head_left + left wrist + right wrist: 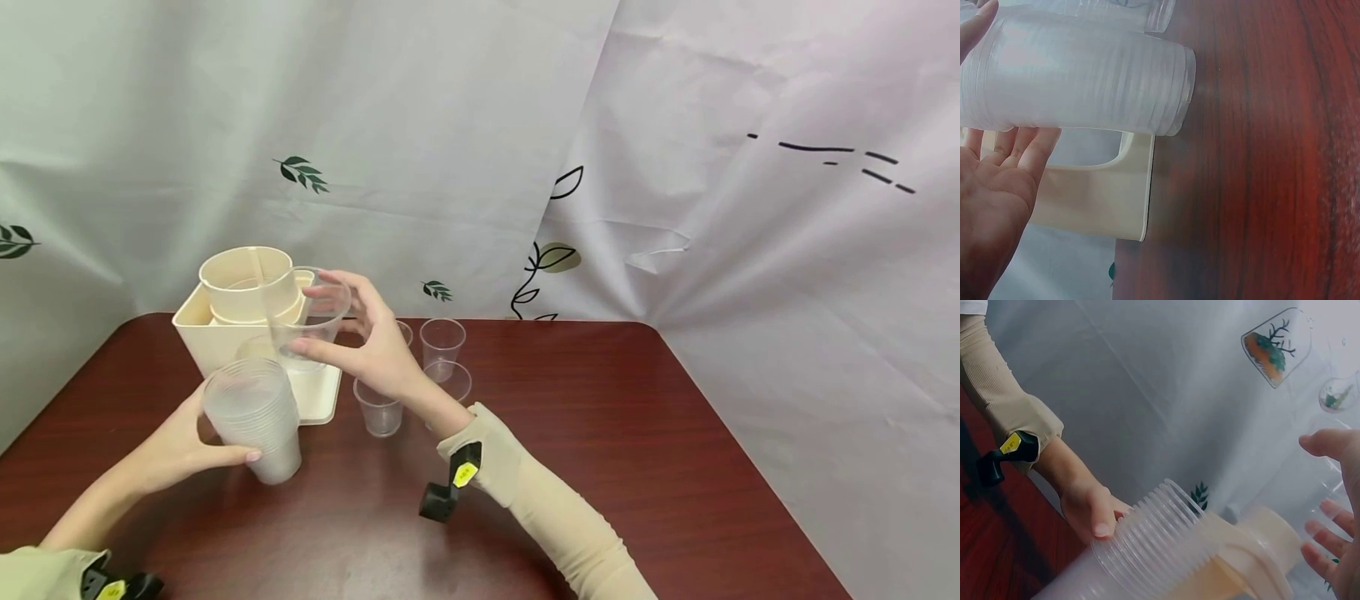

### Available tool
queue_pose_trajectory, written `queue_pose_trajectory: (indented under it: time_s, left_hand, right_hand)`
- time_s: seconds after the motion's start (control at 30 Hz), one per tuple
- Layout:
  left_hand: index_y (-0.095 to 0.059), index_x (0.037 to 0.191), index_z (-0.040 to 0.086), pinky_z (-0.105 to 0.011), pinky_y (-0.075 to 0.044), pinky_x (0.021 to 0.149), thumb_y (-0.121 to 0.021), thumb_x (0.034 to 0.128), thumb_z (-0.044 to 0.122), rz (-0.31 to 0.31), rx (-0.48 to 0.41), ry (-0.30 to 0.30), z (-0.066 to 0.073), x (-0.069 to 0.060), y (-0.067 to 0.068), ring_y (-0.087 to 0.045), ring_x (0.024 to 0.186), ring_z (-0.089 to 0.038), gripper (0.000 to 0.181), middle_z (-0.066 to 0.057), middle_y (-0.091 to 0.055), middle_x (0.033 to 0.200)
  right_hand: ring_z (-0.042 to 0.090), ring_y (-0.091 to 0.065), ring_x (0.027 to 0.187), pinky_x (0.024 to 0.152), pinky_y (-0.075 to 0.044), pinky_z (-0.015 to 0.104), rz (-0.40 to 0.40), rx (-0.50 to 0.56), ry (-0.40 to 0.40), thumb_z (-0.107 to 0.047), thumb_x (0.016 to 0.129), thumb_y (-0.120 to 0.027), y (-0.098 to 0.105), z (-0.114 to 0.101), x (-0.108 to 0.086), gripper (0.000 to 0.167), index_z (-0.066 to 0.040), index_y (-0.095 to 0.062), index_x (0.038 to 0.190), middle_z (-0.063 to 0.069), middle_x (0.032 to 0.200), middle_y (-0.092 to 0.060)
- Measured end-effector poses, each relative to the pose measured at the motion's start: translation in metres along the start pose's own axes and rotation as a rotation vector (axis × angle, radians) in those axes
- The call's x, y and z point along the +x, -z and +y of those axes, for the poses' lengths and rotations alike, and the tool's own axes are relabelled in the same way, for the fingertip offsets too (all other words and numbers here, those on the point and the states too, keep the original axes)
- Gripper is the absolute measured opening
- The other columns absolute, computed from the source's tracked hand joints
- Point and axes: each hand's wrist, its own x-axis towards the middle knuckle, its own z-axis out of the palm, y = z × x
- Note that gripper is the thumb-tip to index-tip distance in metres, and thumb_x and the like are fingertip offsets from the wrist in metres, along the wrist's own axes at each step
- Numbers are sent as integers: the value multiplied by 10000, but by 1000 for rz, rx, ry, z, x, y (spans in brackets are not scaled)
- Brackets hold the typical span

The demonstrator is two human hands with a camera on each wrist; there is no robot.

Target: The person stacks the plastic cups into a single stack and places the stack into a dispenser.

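Note:
My left hand [168, 446] grips a tall stack of nested clear plastic cups [258, 421], thumb on the near side, with the mouths tilted up. Just above and to the right of that stack, my right hand [375, 346] holds a single clear plastic cup [288, 337] between thumb and fingers. In the left wrist view the stack [1085, 75] lies across the palm side of the left hand [997, 187]. The right wrist view shows the stack's many rims [1154, 540] near the left thumb, while the right hand [1344, 481] is partly cut off.
Several clear cups stand on the dark red table [570, 433] behind the right forearm, among them a front cup [381, 412] and a back cup [442, 342]. A cream-coloured holder [198, 337] with a round container [240, 296] stands behind the stack. A pale curtain [450, 125] hangs behind.

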Motion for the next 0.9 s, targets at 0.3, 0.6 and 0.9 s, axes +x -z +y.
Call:
queue_pose_trajectory:
  time_s: [0.3, 0.6, 0.9]
  left_hand:
    - [-252, 1441, 203, -131, -464, 747, -773, 664, -110, -3, 11, 10, -1, -1, 0, -492, 1038, 90, 987, 191, -453, 1234]
    - [-248, 1438, 228, -146, -478, 742, -769, 669, -109, -6, 8, 8, -1, 0, 0, -505, 1028, 93, 989, 200, -454, 1230]
    - [-263, 1426, 234, -132, -463, 752, -771, 654, -118, -1, 6, -15, -1, -1, 0, -519, 1018, 86, 989, 203, -477, 1211]
  right_hand:
    - [179, -591, 1159, 927, -487, 217, -8, 12, 10, 43, 782, -723, -10, -1, 2, 687, -101, -404, 1374, 171, 1322, -561]
    - [62, -576, 1146, 924, -483, 197, -49, 10, 5, 38, 794, -719, -17, -1, 5, 711, -94, -367, 1398, 172, 1346, -551]
    - [162, -590, 1142, 912, -485, 193, -49, 72, 16, 90, 795, -684, -27, 1, 7, 750, -93, -288, 1404, 228, 1339, -539]
